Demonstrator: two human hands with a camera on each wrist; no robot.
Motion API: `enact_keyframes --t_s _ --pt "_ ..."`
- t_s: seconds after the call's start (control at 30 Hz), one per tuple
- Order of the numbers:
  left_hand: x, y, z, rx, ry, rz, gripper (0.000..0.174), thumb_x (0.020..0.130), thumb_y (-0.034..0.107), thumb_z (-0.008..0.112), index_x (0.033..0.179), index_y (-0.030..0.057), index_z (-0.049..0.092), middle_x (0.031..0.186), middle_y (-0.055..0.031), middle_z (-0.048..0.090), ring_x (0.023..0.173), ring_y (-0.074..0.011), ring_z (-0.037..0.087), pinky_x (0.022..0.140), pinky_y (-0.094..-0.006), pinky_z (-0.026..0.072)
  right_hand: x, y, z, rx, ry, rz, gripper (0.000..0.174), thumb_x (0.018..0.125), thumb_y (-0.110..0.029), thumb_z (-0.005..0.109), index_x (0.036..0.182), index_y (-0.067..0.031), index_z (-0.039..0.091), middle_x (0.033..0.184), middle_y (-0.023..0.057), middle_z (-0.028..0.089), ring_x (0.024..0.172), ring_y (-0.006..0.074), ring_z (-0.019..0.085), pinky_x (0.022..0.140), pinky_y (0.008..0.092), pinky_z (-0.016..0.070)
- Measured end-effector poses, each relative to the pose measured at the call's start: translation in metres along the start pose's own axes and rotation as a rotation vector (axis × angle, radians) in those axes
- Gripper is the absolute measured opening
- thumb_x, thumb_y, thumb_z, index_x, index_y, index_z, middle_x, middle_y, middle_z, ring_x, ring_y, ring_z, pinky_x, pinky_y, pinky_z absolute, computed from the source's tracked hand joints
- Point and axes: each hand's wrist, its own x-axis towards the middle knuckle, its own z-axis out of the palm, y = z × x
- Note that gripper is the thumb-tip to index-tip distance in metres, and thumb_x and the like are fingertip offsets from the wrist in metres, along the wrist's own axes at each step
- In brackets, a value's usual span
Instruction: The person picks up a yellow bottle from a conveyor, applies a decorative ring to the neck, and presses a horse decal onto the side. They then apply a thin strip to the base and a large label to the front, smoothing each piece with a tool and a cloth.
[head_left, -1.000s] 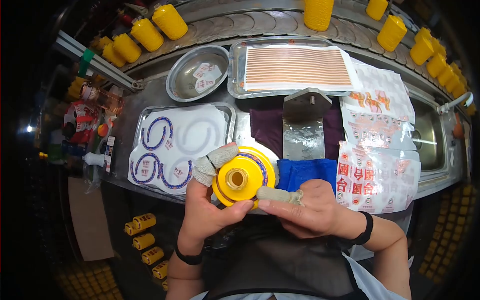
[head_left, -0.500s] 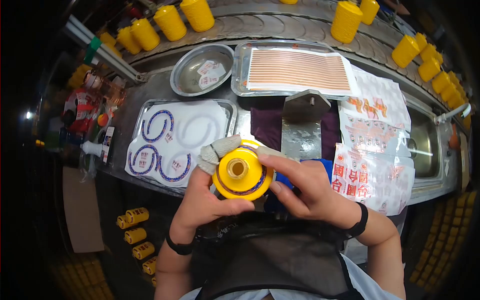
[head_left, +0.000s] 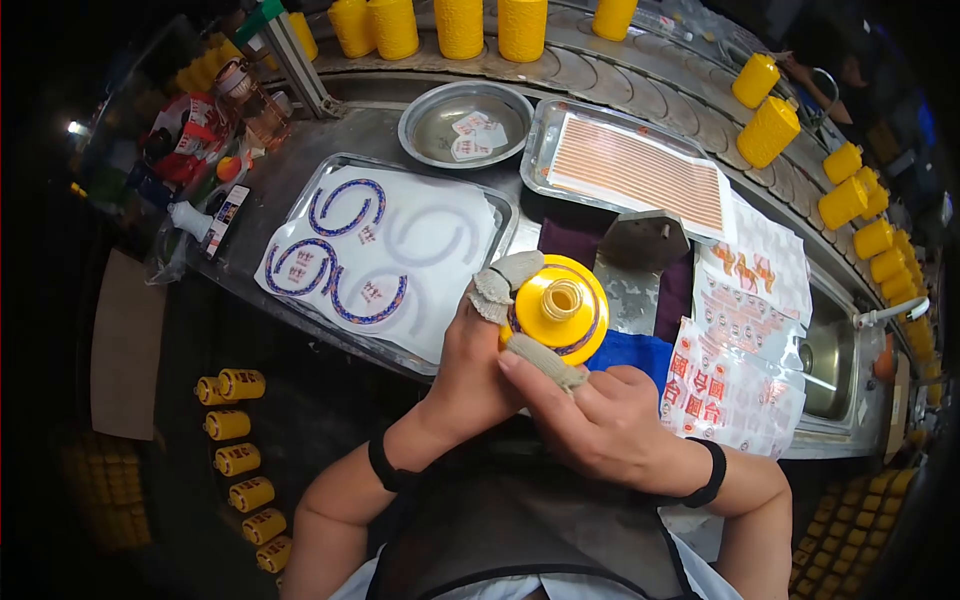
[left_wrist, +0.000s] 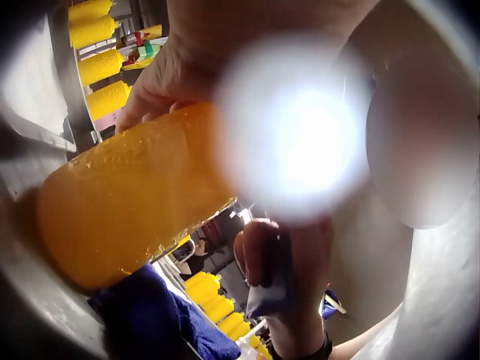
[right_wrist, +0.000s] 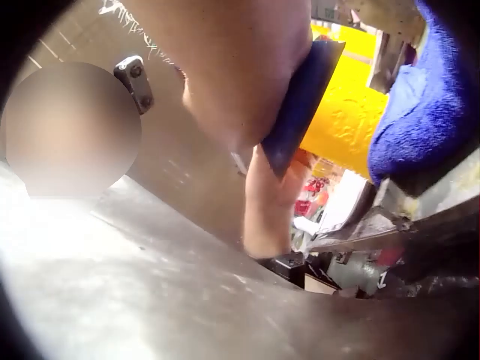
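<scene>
In the head view my left hand [head_left: 478, 350] grips a yellow bottle [head_left: 535, 290] from its left side, a knitted cover over one finger. The bottle's open threaded neck points up toward the camera. A dark patterned band [head_left: 601, 325] runs around its shoulder. My right hand [head_left: 620, 425] is at the near side, its covered fingertip right at the shoulder's edge. The right wrist view shows a flat dark blue scraper [right_wrist: 306, 101] held under the right hand's fingers, beside the bottle. In the left wrist view the bottle's side [left_wrist: 135, 195] lies over a blue towel [left_wrist: 161, 307].
A tray [head_left: 510, 215] of curved patterned decals lies left, a water bowl [head_left: 415, 140] with label pieces behind it. A striped sheet [head_left: 640, 170] covers another tray. A metal bracket [head_left: 640, 240] stands behind the bottle. Printed sheets [head_left: 740, 350] and a sink [head_left: 835, 375] are right.
The head view has turned, shifting the bench. The right hand's fingers went from the shoulder's right side to its far right, then back to the near side. The left hand still holds the bottle.
</scene>
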Motion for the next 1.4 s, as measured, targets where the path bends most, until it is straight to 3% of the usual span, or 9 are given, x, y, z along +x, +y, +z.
enact_keyframes --t_s 0.17,0.27,0.4,0.47,0.53,0.57,0.7,1.03,1.4 --pt "-0.002 0.001 0.005 -0.010 0.064 0.014 0.085 0.062 0.023 0.091 0.132 0.0029 0.046 0.126 -0.0171 0.055 0.113 -0.0354 0.056 0.099 -0.0408 0.0444 0.003 -0.012 -0.005 -0.089 -0.137 0.093 0.066 0.071 -0.007 0.071 0.135 -0.0090 0.056 0.099 0.0080 0.071 0.054 0.0119 0.055 0.049 0.0290 0.0400" --pt "-0.001 -0.002 0.005 -0.068 0.072 0.004 0.087 0.061 0.025 0.092 0.132 0.0049 0.047 0.126 -0.0161 0.056 0.112 -0.0357 0.057 0.100 -0.0415 0.0438 -0.029 -0.003 0.017 -0.057 0.135 0.120 0.058 0.078 -0.009 0.067 0.135 -0.0113 0.058 0.082 0.0014 0.066 0.051 0.0103 0.049 0.045 0.0255 0.0354" --pt "0.002 0.000 0.005 -0.077 0.094 0.019 0.084 0.059 0.022 0.091 0.129 0.0068 0.049 0.126 -0.0156 0.056 0.112 -0.0358 0.056 0.099 -0.0418 0.0443 -0.044 0.004 0.018 0.142 0.193 0.285 0.061 0.077 -0.002 0.068 0.136 0.0014 0.051 0.110 0.0165 0.069 0.048 0.0204 0.051 0.048 0.0331 0.0392" --pt "0.005 0.004 0.001 -0.029 0.074 0.018 0.083 0.059 0.018 0.093 0.128 0.0049 0.048 0.122 -0.0139 0.058 0.112 -0.0273 0.059 0.097 -0.0367 0.0470 -0.039 0.010 0.010 0.319 0.135 0.366 0.055 0.085 -0.003 0.064 0.136 0.0086 0.046 0.123 0.0233 0.062 0.084 0.0284 0.066 0.075 0.0357 0.0517" --pt "0.004 0.002 -0.001 -0.025 0.039 -0.041 0.083 0.059 0.018 0.092 0.128 0.0048 0.048 0.123 -0.0141 0.058 0.112 -0.0276 0.060 0.098 -0.0366 0.0469 -0.029 0.018 0.008 0.523 0.185 0.407 0.050 0.091 -0.005 0.060 0.136 0.0096 0.045 0.129 0.0252 0.059 0.110 0.0316 0.065 0.095 0.0364 0.0504" --pt "0.003 0.000 -0.002 -0.026 0.044 -0.034 0.085 0.059 0.021 0.093 0.130 0.0047 0.048 0.124 -0.0143 0.058 0.113 -0.0287 0.059 0.099 -0.0371 0.0464 -0.026 0.024 0.000 0.702 0.150 0.502 0.045 0.096 -0.007 0.053 0.137 0.0096 0.044 0.134 0.0248 0.055 0.132 0.0330 0.049 0.111 0.0379 0.0373" --pt "0.013 -0.009 -0.018 -0.126 -0.161 -0.047 0.095 0.061 0.032 0.089 0.138 0.0025 0.042 0.132 -0.0182 0.052 0.120 -0.0364 0.052 0.106 -0.0415 0.0400 0.020 0.066 -0.028 1.054 -0.104 0.667 0.035 0.098 -0.010 0.048 0.129 0.0056 0.055 0.125 0.0181 0.062 0.119 0.0255 0.058 0.103 0.0351 0.0431" --pt "0.021 -0.025 -0.033 -0.261 -0.352 -0.086 0.105 0.061 0.034 0.089 0.143 0.0018 0.032 0.135 -0.0196 0.047 0.124 -0.0383 0.048 0.107 -0.0419 0.0389 0.134 0.099 -0.029 0.960 -0.837 0.065 0.024 0.091 -0.008 0.055 0.112 -0.0098 0.066 0.091 0.0138 0.069 0.078 0.0339 0.068 0.069 0.0383 0.0529" --pt "0.021 -0.021 -0.030 -0.303 -0.240 -0.097 0.099 0.061 0.027 0.092 0.141 0.0060 0.039 0.133 -0.0156 0.053 0.121 -0.0289 0.056 0.105 -0.0368 0.0424 0.123 0.039 -0.080 0.111 -0.918 -0.304 0.043 0.077 -0.012 0.063 0.121 -0.0123 0.063 0.059 0.0009 0.052 0.048 0.0181 0.058 0.044 0.0317 0.0437"
